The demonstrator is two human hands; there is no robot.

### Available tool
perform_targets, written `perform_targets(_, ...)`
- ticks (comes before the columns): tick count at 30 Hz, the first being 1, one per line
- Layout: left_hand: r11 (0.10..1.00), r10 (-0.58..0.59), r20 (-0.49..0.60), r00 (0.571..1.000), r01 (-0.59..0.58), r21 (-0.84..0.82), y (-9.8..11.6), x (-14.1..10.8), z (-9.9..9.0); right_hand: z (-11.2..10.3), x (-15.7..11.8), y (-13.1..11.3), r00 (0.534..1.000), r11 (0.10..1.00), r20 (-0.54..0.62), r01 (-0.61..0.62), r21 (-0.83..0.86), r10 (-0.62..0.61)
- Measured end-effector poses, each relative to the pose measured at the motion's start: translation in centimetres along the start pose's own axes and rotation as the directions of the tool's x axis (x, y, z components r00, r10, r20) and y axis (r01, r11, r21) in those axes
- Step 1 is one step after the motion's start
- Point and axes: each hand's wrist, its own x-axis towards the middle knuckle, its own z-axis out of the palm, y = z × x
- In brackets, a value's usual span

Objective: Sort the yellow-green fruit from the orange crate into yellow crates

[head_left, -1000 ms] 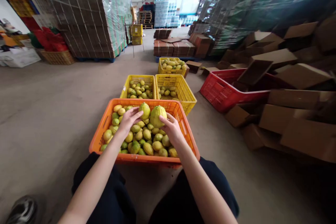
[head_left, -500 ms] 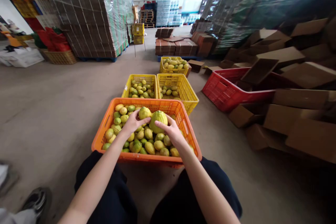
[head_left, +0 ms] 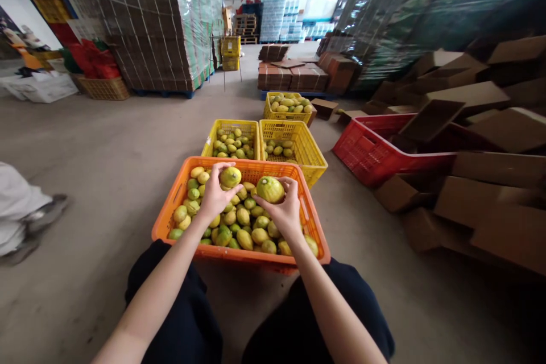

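Observation:
An orange crate full of yellow-green lemons stands right in front of my knees. Above its left half, my left hand is closed on a small yellow-green lemon, thumb below and fingers behind. My right hand grips a larger lemon over the right half of the crate. A gap separates the two held fruits, and each has a stem end or tip turned toward me.
Behind the orange crate stand two yellow crates with lemons inside, and a fuller yellow crate beyond. To the right are a red crate and heaped cardboard boxes. A person's shoe shows at left. Wrapped pallets stand farther back.
My hands have moved apart, and the held lemons have been tilted and separated. The view has shifted slightly left. The person at left has changed foot position.

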Motion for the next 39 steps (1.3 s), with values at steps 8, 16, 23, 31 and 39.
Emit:
perform_targets(8, 0.985, -0.035, 0.032, 0.999, 0.029, 0.171, 0.9, -0.3, -0.5, -0.2, 0.0, -0.2, 0.986, 0.978, 0.101, -0.146, 0.150, 0.131)
perform_targets(16, 0.452, -0.570, 0.364, 0.737, 0.651, -0.610, 2.2, -0.4, 0.7, 0.1, 0.7, -0.9, 0.791, 0.496, 0.408, -0.606, 0.622, 0.455)
perform_targets(23, 0.138, -0.670, 0.333, 0.663, 0.553, -0.822, 1.7, -0.4, 2.4, 0.9, 0.7, -0.2, 0.790, 0.323, 0.493, -0.604, 0.728, 0.365)
perform_targets(31, 0.082, -0.720, 0.210, 0.661, 0.382, -0.921, 1.3, 0.2, 3.5, 2.4, 0.9, 0.5, 0.818, 0.269, 0.411, -0.535, 0.801, 0.401)
perform_targets(39, 0.070, -0.739, 0.224, 0.635, 0.404, -0.912, 1.1, 0.4, 3.6, 3.5, 1.2, 1.0, 0.807, 0.254, 0.415, -0.544, 0.800, 0.420)
